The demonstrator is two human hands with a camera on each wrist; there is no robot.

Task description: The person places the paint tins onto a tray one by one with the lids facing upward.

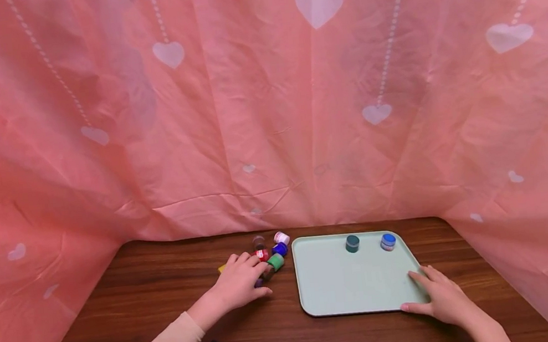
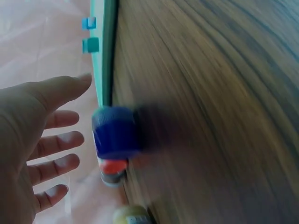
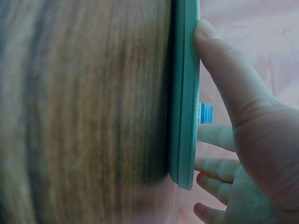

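Your L hand is above the small jars at the left of the tray, w/ fingers apart and thumb away from them: the grip is wide, w/ nothing inside. If a fingertip touches some jar, you cannot tell.

These jars are short, round & smooth, like plastic. Beyond your fingers are a dark brown jar, a whitish jar, a blue jar, a red jar and a green jar, close together; a yellow jar is partly hidden at the left of the hand.

Your R hand is at the near right corner of the tray, thumb on its rim, fingers rather straight; this grip is also wide.

The tray is pale green, matte, rectangular w/ rounded corners & a low raised rim. On its far part are a dark teal jar and, to the right, a labelled blue pot.

The table is brown w/ streaky wood grain. Behind & at both sides hangs a creased pink curtain, w/ white hearts & dotted lines.
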